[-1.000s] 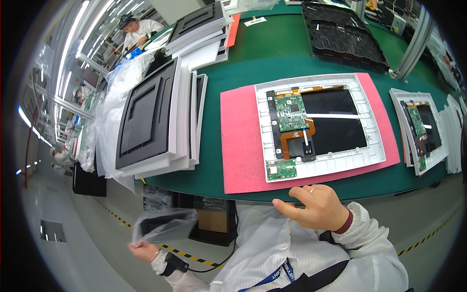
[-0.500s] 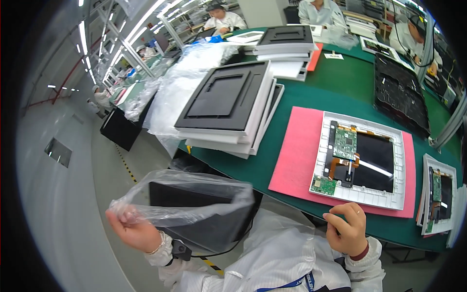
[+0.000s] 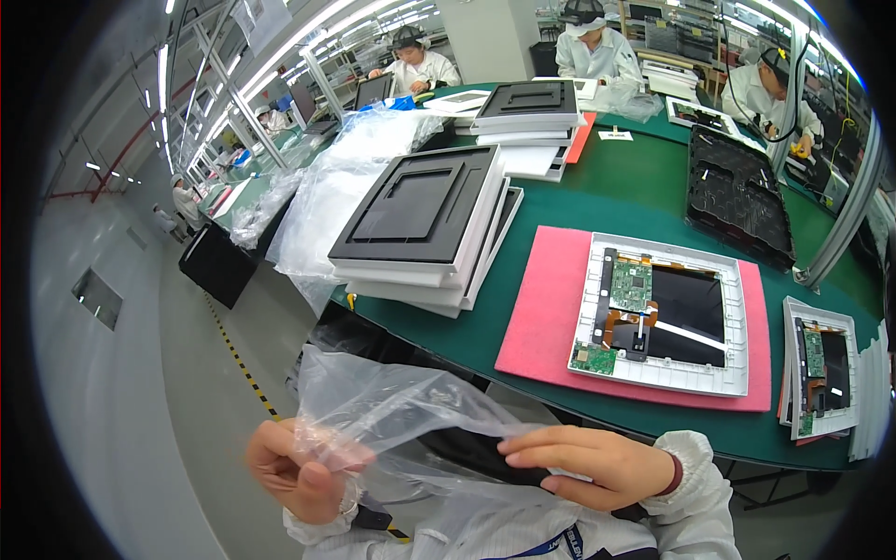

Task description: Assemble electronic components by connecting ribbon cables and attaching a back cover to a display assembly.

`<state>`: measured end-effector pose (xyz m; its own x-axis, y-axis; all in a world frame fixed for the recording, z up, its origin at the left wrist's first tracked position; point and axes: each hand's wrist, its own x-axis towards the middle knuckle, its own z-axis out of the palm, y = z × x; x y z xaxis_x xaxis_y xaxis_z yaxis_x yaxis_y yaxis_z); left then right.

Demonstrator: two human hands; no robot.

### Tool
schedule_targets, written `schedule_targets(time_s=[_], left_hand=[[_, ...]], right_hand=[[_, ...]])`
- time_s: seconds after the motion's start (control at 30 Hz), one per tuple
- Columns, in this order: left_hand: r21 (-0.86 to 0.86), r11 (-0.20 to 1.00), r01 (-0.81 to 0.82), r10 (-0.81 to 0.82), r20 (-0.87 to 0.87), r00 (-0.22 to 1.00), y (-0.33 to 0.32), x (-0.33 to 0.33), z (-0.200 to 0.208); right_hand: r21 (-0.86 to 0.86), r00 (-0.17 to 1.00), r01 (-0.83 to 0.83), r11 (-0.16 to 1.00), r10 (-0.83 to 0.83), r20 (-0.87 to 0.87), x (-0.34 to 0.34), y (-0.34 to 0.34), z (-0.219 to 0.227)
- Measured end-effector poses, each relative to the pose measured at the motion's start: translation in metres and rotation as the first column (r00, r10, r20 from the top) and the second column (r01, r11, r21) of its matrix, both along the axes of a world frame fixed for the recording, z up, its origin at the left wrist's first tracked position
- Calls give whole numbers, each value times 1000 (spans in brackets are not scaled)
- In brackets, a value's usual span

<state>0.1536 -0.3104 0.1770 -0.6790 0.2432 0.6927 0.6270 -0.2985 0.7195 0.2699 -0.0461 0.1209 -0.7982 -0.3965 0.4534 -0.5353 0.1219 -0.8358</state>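
A clear plastic bag (image 3: 401, 397) is stretched between my two hands in front of the table's near edge. My left hand (image 3: 303, 471) is closed on the bag's left end, with the film wrinkled over its fingers. At the bag's right edge is my right hand (image 3: 597, 464), its fingers stretched out and its thumb apart, the fingertips against the film. A dark object (image 3: 471, 453) shows behind the bag; I cannot tell what it is. Beyond my right hand, a white-framed display panel (image 3: 583, 317) with exposed circuit boards lies on a pink foam sheet (image 3: 532, 322).
Black-topped white frames (image 3: 411, 205) are stacked on the green table (image 3: 560, 201), beside more plastic film (image 3: 327, 201). Other opened panels (image 3: 821, 373) stand at the right edge, near a black tray (image 3: 737, 196). Co-workers (image 3: 597, 56) sit across the table.
My right hand has come left and down to the bag, its fingers straightening from a curl. My left hand has moved right with the bag. The view has shifted slightly.
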Motion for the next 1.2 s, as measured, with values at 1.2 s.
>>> schedule_targets(time_s=[1.2], left_hand=[[-431,816,386,-238,359,903,23,-121,-61]], right_hand=[[-593,515,753,287,-817,258,25,59,-66]])
